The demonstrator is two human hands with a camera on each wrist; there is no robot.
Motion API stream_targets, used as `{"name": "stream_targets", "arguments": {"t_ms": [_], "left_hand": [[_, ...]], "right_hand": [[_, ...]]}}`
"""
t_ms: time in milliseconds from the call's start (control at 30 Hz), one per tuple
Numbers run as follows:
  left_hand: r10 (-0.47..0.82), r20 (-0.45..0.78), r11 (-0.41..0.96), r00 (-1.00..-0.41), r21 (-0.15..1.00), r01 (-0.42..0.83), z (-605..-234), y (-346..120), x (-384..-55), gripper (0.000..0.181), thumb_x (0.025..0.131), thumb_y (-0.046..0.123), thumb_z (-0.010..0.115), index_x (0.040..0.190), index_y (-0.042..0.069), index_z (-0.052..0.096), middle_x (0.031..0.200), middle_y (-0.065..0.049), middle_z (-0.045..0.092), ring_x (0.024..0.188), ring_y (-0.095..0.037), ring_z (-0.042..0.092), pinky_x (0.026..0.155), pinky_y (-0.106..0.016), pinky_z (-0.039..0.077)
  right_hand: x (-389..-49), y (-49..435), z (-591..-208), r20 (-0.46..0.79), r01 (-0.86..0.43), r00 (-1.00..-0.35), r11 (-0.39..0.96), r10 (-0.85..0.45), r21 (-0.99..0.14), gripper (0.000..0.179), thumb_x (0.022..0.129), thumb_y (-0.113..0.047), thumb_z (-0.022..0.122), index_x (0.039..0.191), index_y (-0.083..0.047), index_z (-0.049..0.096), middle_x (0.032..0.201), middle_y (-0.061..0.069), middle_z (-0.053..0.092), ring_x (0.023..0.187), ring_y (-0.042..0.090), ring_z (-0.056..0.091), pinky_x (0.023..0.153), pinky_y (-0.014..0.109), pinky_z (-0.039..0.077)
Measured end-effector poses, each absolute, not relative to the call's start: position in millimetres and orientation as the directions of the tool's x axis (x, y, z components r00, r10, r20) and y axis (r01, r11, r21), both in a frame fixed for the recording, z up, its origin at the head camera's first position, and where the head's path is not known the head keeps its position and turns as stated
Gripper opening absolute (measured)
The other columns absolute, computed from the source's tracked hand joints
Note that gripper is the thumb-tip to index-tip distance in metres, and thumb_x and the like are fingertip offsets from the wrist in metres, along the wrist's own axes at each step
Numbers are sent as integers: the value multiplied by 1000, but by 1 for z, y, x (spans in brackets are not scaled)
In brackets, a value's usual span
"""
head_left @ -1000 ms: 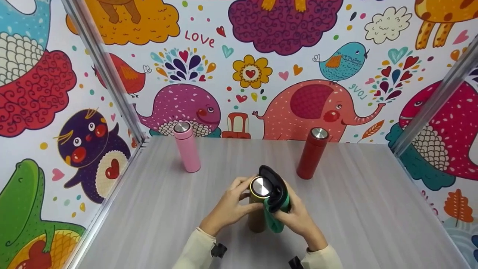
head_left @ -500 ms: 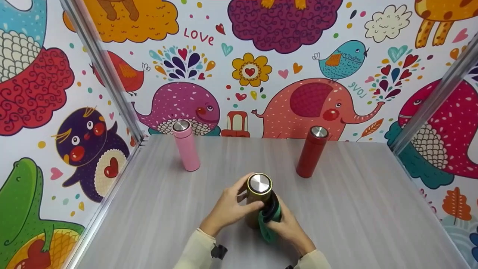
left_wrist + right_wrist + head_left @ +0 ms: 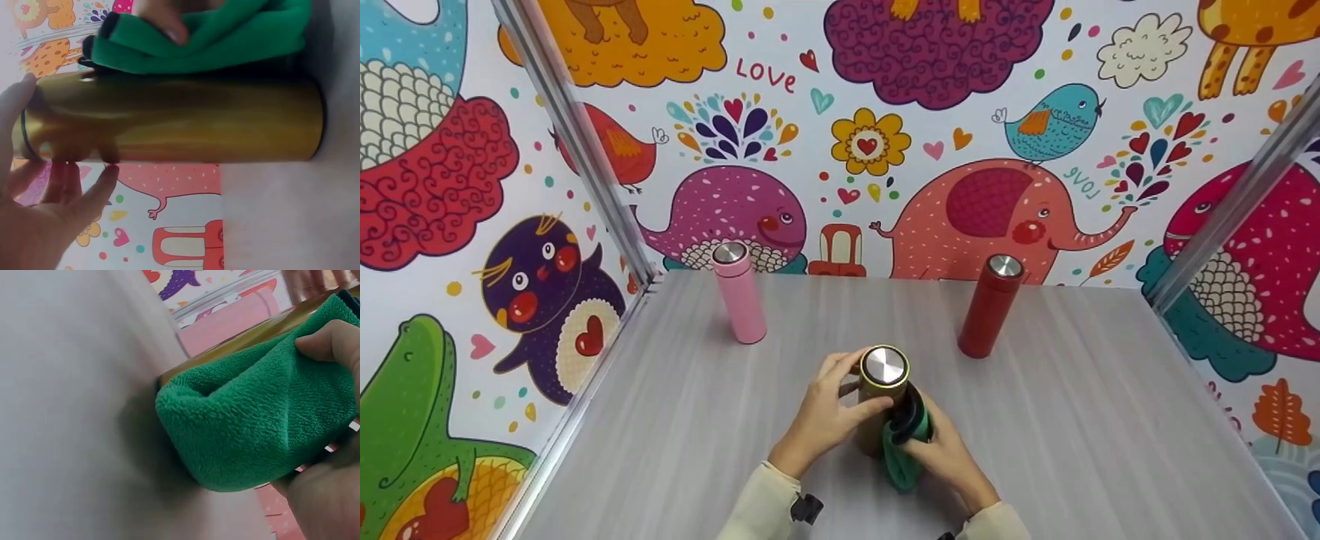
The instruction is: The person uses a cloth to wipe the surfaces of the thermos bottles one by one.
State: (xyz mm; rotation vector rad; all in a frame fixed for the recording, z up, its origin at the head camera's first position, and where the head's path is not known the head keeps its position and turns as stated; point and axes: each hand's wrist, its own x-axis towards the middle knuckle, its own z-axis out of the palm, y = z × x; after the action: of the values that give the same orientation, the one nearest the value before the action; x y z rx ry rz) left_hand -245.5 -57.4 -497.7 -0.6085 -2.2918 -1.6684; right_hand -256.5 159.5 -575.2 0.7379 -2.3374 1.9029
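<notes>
A gold thermos bottle (image 3: 871, 433) with a shiny steel lid top stands upright in front of me on the table. My left hand (image 3: 826, 411) grips it near the top, thumb on the near side and fingers round the far side. A folded green towel (image 3: 901, 466) with a black edge lies against the bottle's right side, and my right hand (image 3: 952, 451) holds it there. In the left wrist view the bottle's smooth side (image 3: 197, 121) shows along its full length beside the cloth. The right wrist view has my thumb (image 3: 323, 343) pressing on the towel's fold.
Toward the back left of the grey table (image 3: 675, 420) stands a pink thermos (image 3: 742, 307). A red thermos (image 3: 988, 315) stands at the back right. Walls printed with cartoon animals enclose the table, with metal posts (image 3: 585, 150) at the corners.
My right hand has brought the towel down from beside the lid to lower on the bottle's right side, uncovering the lid's rim. My left hand keeps its grip.
</notes>
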Motion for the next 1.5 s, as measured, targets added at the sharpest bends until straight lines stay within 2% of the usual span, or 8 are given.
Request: {"name": "stream_targets", "arguments": {"t_ms": [300,433,600,733,900,1033,1233,1500], "left_hand": [[275,436,214,-857,841,497,-494,-65,-249,67,89,28,79,146,10,47,137,-4,58,124,-18,56,96,-31,51],[342,420,207,-841,839,503,-490,-65,-252,61,93,22,74,147,14,47,141,0,55,128,-17,53,98,-32,49],[392,413,205,-822,832,516,-488,-61,-256,69,93,31,74,151,10,43,145,-2,51,131,-19,50,101,-34,47],[367,400,221,-839,839,497,-489,-59,-257,72,90,36,77,150,12,46,141,-5,51,129,-21,52,101,-37,47],[339,398,251,-852,835,490,-489,-62,-259,74,87,38,78,150,16,47,129,-4,52,121,-16,55,96,-33,51],[339,412,245,-846,829,502,-488,-68,-260,77,86,37,80,152,19,45,133,0,56,121,-15,56,95,-29,51],[346,395,190,-851,858,476,-491,-74,-258,72,88,32,79,150,18,44,137,3,57,124,-15,56,97,-31,50],[256,361,209,-897,885,416,-498,-61,-252,80,82,42,83,146,19,40,141,3,54,130,-13,50,103,-36,45]], "right_hand": [[-260,162,-529,499,-546,-809,81,-312,-834,79,74,18,71,146,-2,46,138,10,56,122,18,52,104,25,40],[-254,161,-498,595,-635,-748,58,-295,-770,78,71,23,69,144,6,45,134,19,57,119,19,53,103,23,41],[-260,162,-492,664,-704,-688,47,-293,-709,77,72,23,70,143,5,45,132,24,56,117,23,54,103,26,42],[-262,163,-498,631,-678,-710,63,-313,-733,76,74,21,71,143,6,43,132,22,56,116,22,54,102,28,44],[-262,165,-512,498,-558,-795,95,-346,-825,77,75,15,72,146,-1,45,136,12,56,119,19,52,101,29,44],[-261,163,-528,384,-463,-845,148,-372,-874,80,78,9,71,150,-4,41,143,8,52,123,20,48,106,40,40],[-259,161,-559,259,-356,-877,186,-405,-916,85,81,0,73,155,-3,31,149,15,45,126,28,45,106,56,36],[-260,161,-587,170,-283,-888,216,-428,-934,86,79,1,72,154,-2,31,146,15,46,125,26,44,105,35,37]]}}
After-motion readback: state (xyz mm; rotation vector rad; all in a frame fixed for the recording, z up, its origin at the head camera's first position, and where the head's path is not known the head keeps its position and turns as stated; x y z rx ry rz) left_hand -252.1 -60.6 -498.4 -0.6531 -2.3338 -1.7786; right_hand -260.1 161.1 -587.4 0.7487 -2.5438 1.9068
